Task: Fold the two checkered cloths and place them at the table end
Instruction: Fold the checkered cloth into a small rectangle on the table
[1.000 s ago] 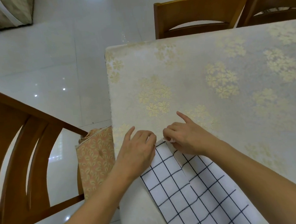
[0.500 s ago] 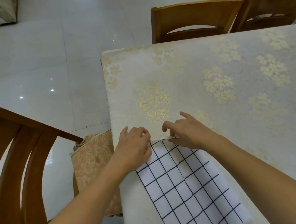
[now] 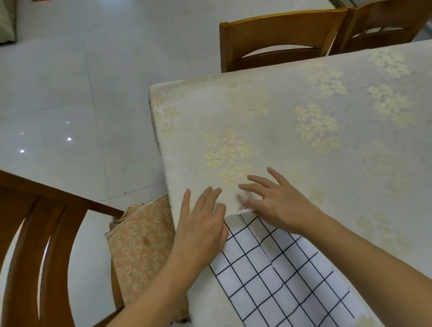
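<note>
— Two hands on one cloth, as far as I can see from here. The checkered cloth [image 3: 278, 276] lies flat on the table [image 3: 340, 151], close to the near-left edge, running back toward the person.

— Are they gripping it?

— No. The left hand [image 3: 202, 225] and the right hand [image 3: 279, 204] both have their fingers spread and fairly straight, resting over the cloth's far edge, nothing pinched. The right one is a bit blurred at the fingertips.

— And the second cloth?

— Not in sight, unless it's hidden underneath; I can't tell.

— How will it handle?

— Light and limp, I'd say. It already shows a soft crease down its middle. On that smooth floral tablecloth [image 3: 311, 127] it could slide when pushed. I'd take it by the two far corners, pinching each, and press the fold flat afterwards.

— The chair [image 3: 20, 248] in the way?

— Beside the table, apart from the cloth.
</note>
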Demonstrator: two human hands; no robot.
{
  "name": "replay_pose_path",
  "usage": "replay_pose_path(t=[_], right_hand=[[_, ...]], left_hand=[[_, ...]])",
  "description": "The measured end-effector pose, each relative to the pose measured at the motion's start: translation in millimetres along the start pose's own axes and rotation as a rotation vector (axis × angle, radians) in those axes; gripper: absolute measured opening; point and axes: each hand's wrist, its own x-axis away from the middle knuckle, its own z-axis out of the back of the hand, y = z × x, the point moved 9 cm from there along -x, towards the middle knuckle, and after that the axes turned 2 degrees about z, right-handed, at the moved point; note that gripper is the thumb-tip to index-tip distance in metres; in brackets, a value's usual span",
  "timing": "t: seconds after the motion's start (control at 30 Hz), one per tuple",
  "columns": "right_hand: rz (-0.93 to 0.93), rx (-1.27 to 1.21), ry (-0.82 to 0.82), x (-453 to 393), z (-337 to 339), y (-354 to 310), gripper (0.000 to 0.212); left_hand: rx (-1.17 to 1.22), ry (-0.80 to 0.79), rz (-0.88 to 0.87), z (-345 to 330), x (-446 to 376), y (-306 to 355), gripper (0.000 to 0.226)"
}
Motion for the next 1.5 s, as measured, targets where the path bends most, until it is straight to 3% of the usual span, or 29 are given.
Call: replay_pose_path(t=[0.33, 0.83, 1.07, 1.23, 1.5], right_hand=[[-0.002, -0.021, 0.19, 61.8, 28.0, -11.5, 0.052], [0.006, 0.002, 0.292, 209.9, 60.1, -52.8, 0.059], [-0.053, -0.004, 0.235, 272.4, 25.4, -70.4, 0.067], [-0.148, 0.007, 0.159, 303.4, -13.1, -73.9, 0.049], [-0.292, -0.111, -0.009, 319.9, -45.3, -76.7, 0.067]], left_hand=[[-0.008, 0.074, 0.049, 32.8, 36.0, 47.7, 0.021], [-0.016, 0.064, -0.02, 64.7, 126.7, 183.0, 0.025], [0.027, -0.059, 0.006, 27.8, 157.6, 222.8, 0.027], [0.028, -0.16, -0.026, -7.9, 164.5, 243.9, 0.036], [0.057, -0.163, -0.095, -33.4, 170.2, 254.0, 0.045]])
